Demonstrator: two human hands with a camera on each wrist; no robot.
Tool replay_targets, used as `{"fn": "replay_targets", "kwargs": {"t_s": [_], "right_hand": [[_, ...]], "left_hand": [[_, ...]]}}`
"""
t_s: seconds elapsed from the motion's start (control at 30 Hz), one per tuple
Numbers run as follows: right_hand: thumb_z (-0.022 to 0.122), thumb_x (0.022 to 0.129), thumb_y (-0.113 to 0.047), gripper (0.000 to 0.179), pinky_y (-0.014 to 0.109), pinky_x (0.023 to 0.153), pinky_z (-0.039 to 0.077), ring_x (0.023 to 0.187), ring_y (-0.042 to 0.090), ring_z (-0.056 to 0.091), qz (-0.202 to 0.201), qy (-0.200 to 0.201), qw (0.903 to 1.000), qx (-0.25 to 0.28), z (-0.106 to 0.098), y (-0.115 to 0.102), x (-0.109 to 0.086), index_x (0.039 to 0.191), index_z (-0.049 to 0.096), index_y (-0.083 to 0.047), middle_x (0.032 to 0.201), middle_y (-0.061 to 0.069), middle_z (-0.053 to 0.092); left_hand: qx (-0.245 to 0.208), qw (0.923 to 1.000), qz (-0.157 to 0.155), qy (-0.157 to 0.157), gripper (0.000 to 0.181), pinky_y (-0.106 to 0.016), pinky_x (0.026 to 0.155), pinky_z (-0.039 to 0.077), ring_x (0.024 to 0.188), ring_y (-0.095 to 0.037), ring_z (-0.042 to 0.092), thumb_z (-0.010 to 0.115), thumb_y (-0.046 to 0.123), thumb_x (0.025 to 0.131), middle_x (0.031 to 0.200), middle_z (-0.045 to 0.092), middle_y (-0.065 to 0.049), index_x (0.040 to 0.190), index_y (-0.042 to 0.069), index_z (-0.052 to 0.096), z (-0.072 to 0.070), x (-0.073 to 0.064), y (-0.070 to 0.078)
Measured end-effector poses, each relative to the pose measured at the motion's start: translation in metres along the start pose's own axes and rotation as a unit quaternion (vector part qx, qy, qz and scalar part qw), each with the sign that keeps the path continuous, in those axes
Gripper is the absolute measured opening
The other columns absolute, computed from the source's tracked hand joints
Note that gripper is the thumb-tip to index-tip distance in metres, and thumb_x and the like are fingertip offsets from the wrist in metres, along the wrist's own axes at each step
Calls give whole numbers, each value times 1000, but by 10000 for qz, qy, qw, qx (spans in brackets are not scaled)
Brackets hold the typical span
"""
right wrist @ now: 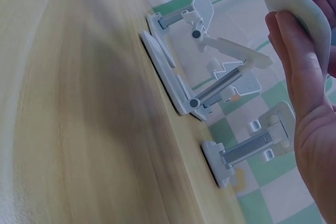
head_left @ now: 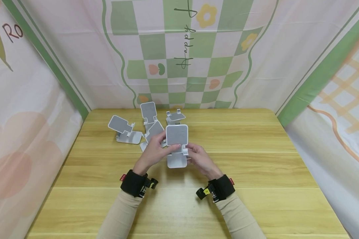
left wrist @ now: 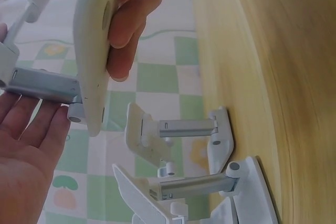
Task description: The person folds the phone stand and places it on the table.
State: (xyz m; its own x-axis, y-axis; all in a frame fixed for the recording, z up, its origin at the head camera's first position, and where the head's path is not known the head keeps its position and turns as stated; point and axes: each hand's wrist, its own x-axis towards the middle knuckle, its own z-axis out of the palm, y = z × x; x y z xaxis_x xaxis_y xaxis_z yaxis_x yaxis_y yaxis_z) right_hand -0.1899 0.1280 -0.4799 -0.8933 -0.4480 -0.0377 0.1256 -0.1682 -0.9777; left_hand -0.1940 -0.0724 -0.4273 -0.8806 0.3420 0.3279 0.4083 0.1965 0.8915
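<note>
Both hands hold a white foldable phone stand point(head_left: 177, 134) with a grey pad, raised above the table. My left hand point(head_left: 155, 151) grips its middle from the left. The thumb lies across the front, and the fingers pass behind the silver arm in the left wrist view. My right hand point(head_left: 201, 161) holds the stand's right side near the base point(head_left: 177, 161). In the right wrist view, its fingers point(right wrist: 296, 45) lie along the base's underside. Part of the right thumb is hidden. Just behind the left hand stands another phone stand point(head_left: 155, 130), partly covered.
More unfolded phone stands stand towards the back: one at left point(head_left: 129, 136), one at the rear point(head_left: 149, 113) and one behind the held stand point(head_left: 176, 116). The wooden table point(head_left: 257, 166) meets a patterned cloth point(head_left: 194, 89) at its back edge.
</note>
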Motion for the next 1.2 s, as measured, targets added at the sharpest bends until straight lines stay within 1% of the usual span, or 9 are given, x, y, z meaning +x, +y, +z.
{"fn": "replay_targets", "kwargs": {"t_s": [0.1, 0.2, 0.3, 0.5, 0.73, 0.9, 1.2], "right_hand": [[51, 95, -10, 47, 39, 78, 56, 95, 25, 65, 23, -16, 10000, 25, 1, 0, 0, 135, 40, 11, 117, 19, 64], [51, 94, -10, 48, 41, 78, 56, 98, 27, 64, -1, -76, 10000, 60, 1, -1, -1, 136, 40, 12, 123, 24, 59], [52, 94, -9, 48, 41, 77, 56, 99, 27, 63, -18, -138, 9998, 123, 0, 0, 0, 135, 39, 12, 124, 25, 58], [52, 94, -10, 49, 39, 75, 57, 96, 27, 64, -63, -179, 9997, 182, 0, 2, 0, 135, 39, 13, 121, 22, 61], [52, 94, -11, 48, 39, 75, 56, 95, 27, 65, 22, -157, 9997, 160, 0, 3, 0, 136, 40, 11, 114, 13, 67], [53, 95, -13, 49, 40, 76, 56, 96, 28, 64, 47, -187, 9998, 95, -1, 3, 0, 136, 40, 10, 115, 14, 66], [51, 96, -14, 47, 39, 75, 57, 94, 28, 65, 16, -318, 9995, 71, -1, 3, -1, 136, 41, 10, 115, 14, 67]], "left_hand": [[113, 9998, 134, 52, 46, -40, 85, 50, 99, -13, 59, 72, 30, 81, 109, 67, -4, 122, 12, 60, 0, 0, -3], [184, 9996, 172, 111, 46, -40, 84, 51, 99, -14, 59, 72, 31, 81, 109, 67, -5, 121, 11, 60, 1, 1, -4], [232, 9993, 234, 188, 46, -39, 82, 52, 98, -14, 60, 72, 32, 81, 108, 68, -6, 120, 10, 61, 3, 1, -6], [414, 9978, 386, 330, 43, -38, 78, 53, 95, -14, 61, 72, 31, 81, 106, 68, -7, 117, 8, 62, 5, 3, -11], [611, 9958, 480, 493, 38, -37, 77, 53, 93, -13, 62, 72, 26, 81, 104, 69, -8, 113, 7, 64, 6, 4, -13], [718, 9938, 563, 630, 37, -39, 75, 53, 91, -15, 62, 73, 24, 80, 102, 70, -9, 111, 7, 64, 7, 4, -13], [943, 9886, 853, 805, 38, -38, 73, 54, 90, -15, 63, 74, 20, 79, 101, 70, -9, 112, 7, 64, 8, 6, -13]]}}
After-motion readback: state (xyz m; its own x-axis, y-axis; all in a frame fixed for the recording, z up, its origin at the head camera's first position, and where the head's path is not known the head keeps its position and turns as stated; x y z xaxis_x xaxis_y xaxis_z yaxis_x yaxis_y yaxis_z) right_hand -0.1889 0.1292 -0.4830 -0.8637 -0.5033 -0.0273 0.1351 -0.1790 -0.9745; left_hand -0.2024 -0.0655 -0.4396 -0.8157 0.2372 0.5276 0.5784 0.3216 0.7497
